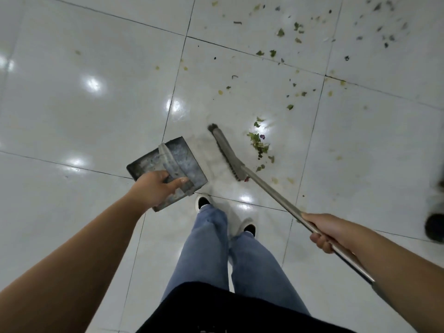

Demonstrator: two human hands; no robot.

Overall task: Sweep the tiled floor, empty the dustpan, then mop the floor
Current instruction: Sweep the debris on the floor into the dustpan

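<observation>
My left hand [159, 187] grips the handle of a grey metal dustpan [153, 162], held just above the glossy white tiled floor [84, 116]. My right hand [329, 233] holds the metal pole of a broom [271, 191]. Its grey brush head [225, 152] lies on the floor just right of the dustpan. A small heap of green leaf scraps [259, 144] sits right of the brush head. More leaf bits and dark crumbs [288, 44] are scattered over the tiles toward the upper right.
My legs in blue jeans and white shoes [203, 203] stand just below the dustpan. A dark blurred object [434, 227] shows at the right edge. Yellowish stains [331, 92] dot the tiles near the grout lines.
</observation>
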